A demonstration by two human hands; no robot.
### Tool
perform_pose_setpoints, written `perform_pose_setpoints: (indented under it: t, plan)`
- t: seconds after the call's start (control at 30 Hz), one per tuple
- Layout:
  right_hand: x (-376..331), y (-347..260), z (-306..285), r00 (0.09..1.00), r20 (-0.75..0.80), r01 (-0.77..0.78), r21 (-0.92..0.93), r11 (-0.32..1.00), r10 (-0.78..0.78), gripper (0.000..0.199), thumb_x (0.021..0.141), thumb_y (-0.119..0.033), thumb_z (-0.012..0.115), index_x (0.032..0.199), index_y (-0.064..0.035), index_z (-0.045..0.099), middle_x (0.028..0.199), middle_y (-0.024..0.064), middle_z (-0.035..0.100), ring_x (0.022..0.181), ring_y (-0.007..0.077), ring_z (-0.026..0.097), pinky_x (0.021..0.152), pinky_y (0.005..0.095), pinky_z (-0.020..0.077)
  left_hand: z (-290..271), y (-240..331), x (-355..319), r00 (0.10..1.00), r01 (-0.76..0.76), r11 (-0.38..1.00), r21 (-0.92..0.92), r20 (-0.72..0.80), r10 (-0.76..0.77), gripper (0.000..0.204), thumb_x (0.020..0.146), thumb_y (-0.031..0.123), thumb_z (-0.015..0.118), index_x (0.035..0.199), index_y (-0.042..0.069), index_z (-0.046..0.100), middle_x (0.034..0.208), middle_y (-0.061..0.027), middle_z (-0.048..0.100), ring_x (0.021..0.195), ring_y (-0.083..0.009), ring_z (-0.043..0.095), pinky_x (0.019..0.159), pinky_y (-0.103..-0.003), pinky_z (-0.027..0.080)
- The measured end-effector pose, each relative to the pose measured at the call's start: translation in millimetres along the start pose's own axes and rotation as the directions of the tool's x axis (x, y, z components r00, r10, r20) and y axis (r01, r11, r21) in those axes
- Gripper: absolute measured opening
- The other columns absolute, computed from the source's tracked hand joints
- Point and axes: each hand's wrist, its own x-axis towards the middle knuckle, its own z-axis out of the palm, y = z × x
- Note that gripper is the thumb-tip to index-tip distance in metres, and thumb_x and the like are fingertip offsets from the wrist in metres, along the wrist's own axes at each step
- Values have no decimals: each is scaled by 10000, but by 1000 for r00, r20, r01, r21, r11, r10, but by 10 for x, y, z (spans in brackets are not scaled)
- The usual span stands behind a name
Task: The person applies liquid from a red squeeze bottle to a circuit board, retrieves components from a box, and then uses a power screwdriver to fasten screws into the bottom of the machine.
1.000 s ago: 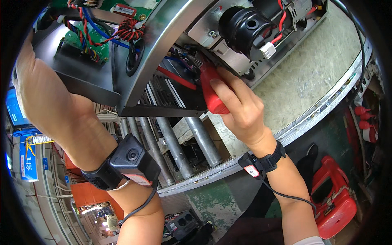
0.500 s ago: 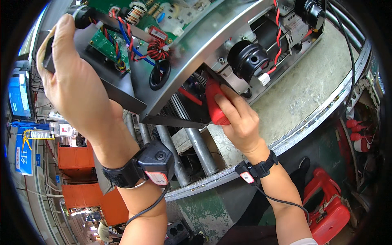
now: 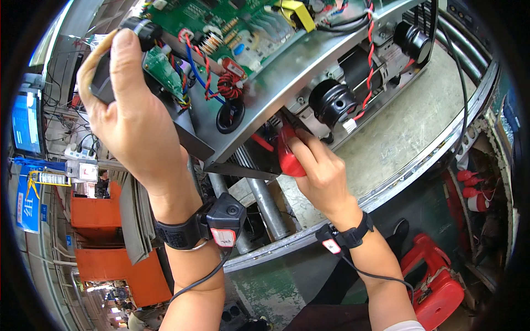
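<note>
R hand (image 3: pixel 323 165): mostly closed, fingers bent round red tapered thing (image 3: pixel 290 157), prob. handle or bottle. Held at near side of metal chassis (image 3: pixel 276 91), just L of bare worktop (image 3: pixel 411 118), far tip hidden. L hand (image 3: pixel 135 118): partly open, thumb straight, beside black cylinder (image 3: pixel 144 33) at far L; fingers curled from sight, can't tell grip. Vs. 1 s ago: same R grip, approx. same spot at chassis, but seen w/ shifted view and more of green circuit board (image 3: pixel 207 16). Suggests work at near opening unfinished, maybe steadying chassis w/ L. Also noted: white plug (image 3: pixel 349 126) by black round housing (image 3: pixel 331 102), apparently unconnected.
</note>
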Motion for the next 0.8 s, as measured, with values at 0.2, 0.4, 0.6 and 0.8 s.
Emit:
perform_pose_setpoints:
  t: [0.2, 0.4, 0.6, 0.8]
  plan:
    - [-252, -145, -525, 972, -121, -179, 184, 966, 203, 567, 596, 40, 665, 1148, -19, 545, 1117, 211, 579, 967, 383, 608, 806, 404, 522, 54, 60, -55, 999, 30, 1000, -5, 24, -30, 218, 917, 97, 562, 1092, -34, 572, 1077, -87, 591, 966, -128, 546, 915, -264, 400]
    - [-530, -367, -1292, 485, 40, -479, 848, 227, 874, 362, 824, -115, 674, 1119, 0, 499, 1040, 165, 623, 917, 274, 643, 764, 389, 544, -142, 45, -80, 991, -67, 984, 165, 121, 47, 271, 939, 134, 506, 1163, -18, 528, 1291, -176, 500, 1193, -255, 464, 1045, -378, 298]
    - [-333, -46, -2168, 429, 105, -165, 986, -36, 897, 430, 936, -385, 494, 1169, -25, 462, 983, 156, 625, 790, 281, 662, 623, 394, 577, -77, 6, -104, 988, -53, 984, 172, 149, 27, 276, 928, 118, 517, 1175, -6, 512, 1318, -164, 481, 1216, -257, 443, 1056, -377, 280]
    - [545, 392, -2689, 549, -116, -240, 927, 289, 828, 425, 948, -371, 485, 1151, 2, 473, 1009, 182, 621, 729, 246, 655, 595, 356, 574, -124, 73, -53, 985, -59, 964, 260, 173, 14, 266, 931, 106, 497, 1173, -5, 509, 1320, -173, 480, 1230, -273, 433, 1065, -402, 267]
